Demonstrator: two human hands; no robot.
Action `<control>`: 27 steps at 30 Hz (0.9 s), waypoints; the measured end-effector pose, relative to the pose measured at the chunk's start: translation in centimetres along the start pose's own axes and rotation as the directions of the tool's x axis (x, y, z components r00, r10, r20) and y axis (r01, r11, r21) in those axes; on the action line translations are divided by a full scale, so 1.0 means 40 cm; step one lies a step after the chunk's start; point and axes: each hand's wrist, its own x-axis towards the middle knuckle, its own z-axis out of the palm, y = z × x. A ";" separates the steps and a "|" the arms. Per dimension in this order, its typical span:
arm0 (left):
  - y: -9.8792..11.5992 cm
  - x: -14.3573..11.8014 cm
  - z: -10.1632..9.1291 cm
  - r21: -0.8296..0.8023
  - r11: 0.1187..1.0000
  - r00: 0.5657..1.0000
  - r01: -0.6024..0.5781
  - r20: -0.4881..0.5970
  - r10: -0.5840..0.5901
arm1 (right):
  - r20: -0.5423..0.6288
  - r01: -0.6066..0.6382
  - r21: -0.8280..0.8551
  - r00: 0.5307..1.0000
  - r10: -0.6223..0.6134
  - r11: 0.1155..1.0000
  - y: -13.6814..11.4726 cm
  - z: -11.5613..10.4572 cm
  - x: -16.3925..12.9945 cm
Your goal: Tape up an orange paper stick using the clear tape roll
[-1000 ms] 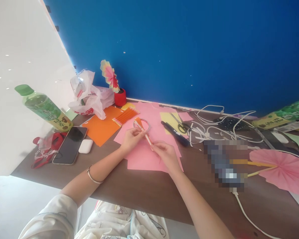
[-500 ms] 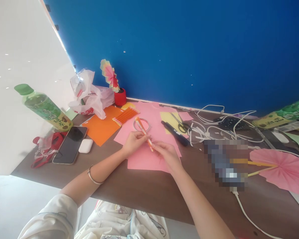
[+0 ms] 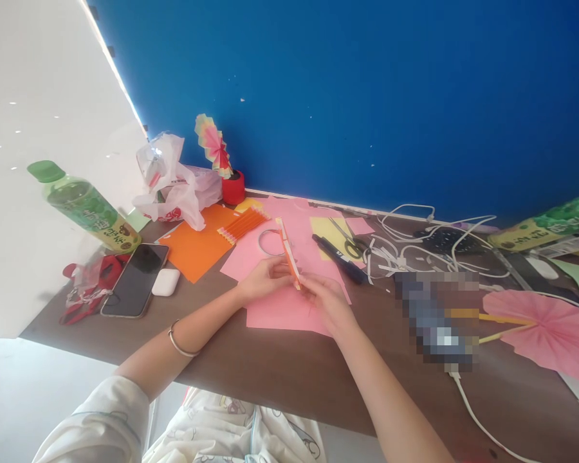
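Observation:
Between my hands is a narrow folded strip of orange paper point(image 3: 289, 253) with a white band along it, tilted with its far end up and to the left. My left hand point(image 3: 266, 278) pinches it near the middle, and my right hand point(image 3: 322, 296) grips its near end. Pink paper sheets point(image 3: 289, 315) lie beneath both hands. Just beyond my left hand, a roll of tape point(image 3: 260, 241) rests on the pink paper. To its left, a pleated orange paper piece point(image 3: 244, 224) overlaps an orange sheet point(image 3: 193, 247).
Scissors point(image 3: 354, 247) and a black pen point(image 3: 340, 260) lie right of the pink paper, beside tangled white cables point(image 3: 400, 260). A phone point(image 3: 137, 280), white earbud case point(image 3: 166, 282) and green bottle point(image 3: 91, 212) stand left. A pink paper fan point(image 3: 550, 328) lies far right.
The orange strip has turned slightly, its far end swinging to the right and upward. My right hand has shifted a little to the right; both hands keep hold of the strip.

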 end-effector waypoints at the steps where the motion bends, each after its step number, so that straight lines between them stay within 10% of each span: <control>1: -0.003 0.000 -0.001 0.008 1.000 1.000 0.009 -0.014 -0.009 | -0.004 0.001 0.001 1.000 -0.001 1.000 0.001 0.001 0.000; 10: -0.020 0.002 0.011 0.120 0.992 0.980 -0.043 -0.190 0.065 | -0.032 0.043 -0.082 0.998 -0.046 0.996 0.005 0.003 0.000; 27: -0.025 -0.006 0.029 0.156 0.985 0.984 -0.078 -0.145 0.101 | -0.109 0.102 -0.151 0.987 -0.119 0.983 0.021 0.002 0.007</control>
